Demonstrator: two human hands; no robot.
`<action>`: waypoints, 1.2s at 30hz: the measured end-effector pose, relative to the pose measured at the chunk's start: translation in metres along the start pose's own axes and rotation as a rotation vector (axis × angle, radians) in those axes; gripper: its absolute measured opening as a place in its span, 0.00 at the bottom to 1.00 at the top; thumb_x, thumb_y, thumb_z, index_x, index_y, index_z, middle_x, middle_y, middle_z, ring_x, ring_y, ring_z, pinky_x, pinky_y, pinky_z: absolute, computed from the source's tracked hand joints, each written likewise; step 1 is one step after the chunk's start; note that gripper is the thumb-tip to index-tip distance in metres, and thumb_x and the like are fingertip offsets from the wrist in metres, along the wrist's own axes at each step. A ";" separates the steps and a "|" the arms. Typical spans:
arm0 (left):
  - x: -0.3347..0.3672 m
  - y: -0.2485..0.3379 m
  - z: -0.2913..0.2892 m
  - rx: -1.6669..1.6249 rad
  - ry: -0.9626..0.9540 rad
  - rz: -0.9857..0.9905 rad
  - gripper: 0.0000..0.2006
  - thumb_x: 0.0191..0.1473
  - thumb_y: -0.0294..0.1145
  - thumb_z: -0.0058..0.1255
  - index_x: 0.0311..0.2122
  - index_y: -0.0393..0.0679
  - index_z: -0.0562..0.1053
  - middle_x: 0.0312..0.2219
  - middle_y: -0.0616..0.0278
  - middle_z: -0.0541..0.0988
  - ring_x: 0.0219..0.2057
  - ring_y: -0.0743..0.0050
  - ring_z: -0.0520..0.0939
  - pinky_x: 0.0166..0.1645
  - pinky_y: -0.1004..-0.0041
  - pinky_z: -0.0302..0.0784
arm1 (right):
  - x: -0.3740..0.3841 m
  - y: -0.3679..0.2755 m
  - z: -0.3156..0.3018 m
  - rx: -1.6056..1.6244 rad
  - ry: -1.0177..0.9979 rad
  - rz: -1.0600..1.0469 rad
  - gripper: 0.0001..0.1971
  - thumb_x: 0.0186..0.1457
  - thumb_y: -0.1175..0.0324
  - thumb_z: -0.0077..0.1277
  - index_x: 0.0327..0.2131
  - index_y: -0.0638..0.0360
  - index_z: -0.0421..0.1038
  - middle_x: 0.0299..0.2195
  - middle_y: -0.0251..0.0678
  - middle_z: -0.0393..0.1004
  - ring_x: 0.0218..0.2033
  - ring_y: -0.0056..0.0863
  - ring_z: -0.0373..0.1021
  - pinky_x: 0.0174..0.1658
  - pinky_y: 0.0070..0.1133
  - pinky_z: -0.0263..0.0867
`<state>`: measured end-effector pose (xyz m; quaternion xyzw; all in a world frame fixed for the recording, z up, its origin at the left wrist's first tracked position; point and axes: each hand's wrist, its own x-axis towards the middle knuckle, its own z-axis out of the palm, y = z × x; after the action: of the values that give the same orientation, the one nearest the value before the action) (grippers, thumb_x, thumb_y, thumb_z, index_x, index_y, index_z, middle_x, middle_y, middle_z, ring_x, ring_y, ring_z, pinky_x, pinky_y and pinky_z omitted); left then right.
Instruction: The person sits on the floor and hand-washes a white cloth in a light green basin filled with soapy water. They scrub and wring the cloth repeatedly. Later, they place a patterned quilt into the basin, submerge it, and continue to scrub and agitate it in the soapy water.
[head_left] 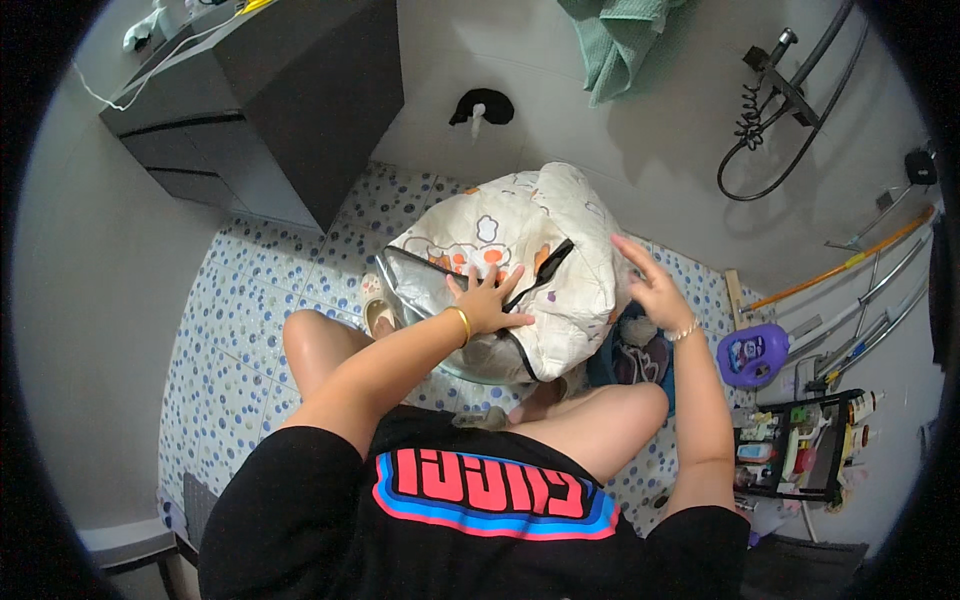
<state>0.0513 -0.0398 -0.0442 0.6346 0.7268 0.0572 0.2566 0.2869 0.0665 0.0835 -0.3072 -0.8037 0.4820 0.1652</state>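
A large, puffy white fabric bag (560, 205) with cartoon prints and dark edging sits on the floor in front of my bent legs. A see-through, shiny panel (415, 285) shows on the side nearest me. My left hand (490, 303) rests on the bag with its fingers spread, beside a black strap handle (545, 272). At the bag's right side is my right hand (655, 292), fingers stretched out; whether it touches the fabric I cannot tell. What fills the bag is hidden.
Right of the bag stands a blue basin (670, 385) with shoes in it. A purple jug (752, 355), long poles (840, 260) and a black rack (835, 440) of bottles line the right wall. A dark cabinet (320, 100) stands far left; a green towel (620, 50) hangs ahead.
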 end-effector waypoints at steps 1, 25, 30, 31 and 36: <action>0.003 -0.002 0.002 0.012 -0.017 -0.020 0.47 0.30 0.75 0.36 0.57 0.69 0.41 0.57 0.52 0.42 0.56 0.35 0.39 0.49 0.34 0.26 | 0.001 0.004 0.012 -0.123 -0.051 -0.164 0.32 0.40 0.63 0.51 0.52 0.48 0.55 0.56 0.40 0.44 0.57 0.36 0.43 0.56 0.31 0.43; 0.012 -0.042 -0.002 0.364 -0.256 0.019 0.44 0.33 0.76 0.26 0.57 0.65 0.45 0.57 0.54 0.41 0.57 0.43 0.33 0.48 0.34 0.19 | 0.059 0.095 0.137 -1.246 -0.624 0.276 0.46 0.33 0.29 0.38 0.56 0.36 0.43 0.59 0.38 0.30 0.59 0.42 0.25 0.54 0.43 0.17; 0.022 -0.043 0.020 0.446 -0.245 -0.041 0.42 0.36 0.74 0.25 0.57 0.67 0.41 0.58 0.56 0.37 0.57 0.43 0.29 0.50 0.36 0.21 | 0.062 0.104 0.153 -1.356 -0.603 0.321 0.46 0.34 0.28 0.37 0.56 0.38 0.41 0.59 0.39 0.30 0.59 0.44 0.25 0.54 0.44 0.17; 0.024 -0.043 0.022 0.475 -0.245 -0.050 0.42 0.37 0.74 0.24 0.57 0.68 0.39 0.58 0.56 0.36 0.57 0.43 0.28 0.50 0.37 0.21 | 0.064 0.107 0.155 -1.370 -0.601 0.334 0.46 0.33 0.28 0.37 0.57 0.38 0.41 0.59 0.39 0.30 0.59 0.45 0.24 0.54 0.44 0.16; 0.033 -0.047 0.037 0.505 -0.231 -0.057 0.42 0.38 0.73 0.25 0.57 0.67 0.37 0.58 0.54 0.33 0.56 0.40 0.25 0.51 0.39 0.21 | 0.071 0.122 0.169 -1.445 -0.609 0.402 0.48 0.33 0.28 0.37 0.57 0.39 0.38 0.59 0.38 0.27 0.58 0.48 0.23 0.53 0.47 0.15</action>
<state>0.0241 -0.0265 -0.1054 0.6600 0.7016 -0.2058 0.1728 0.1792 0.0416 -0.1069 -0.3320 -0.8557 -0.0737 -0.3900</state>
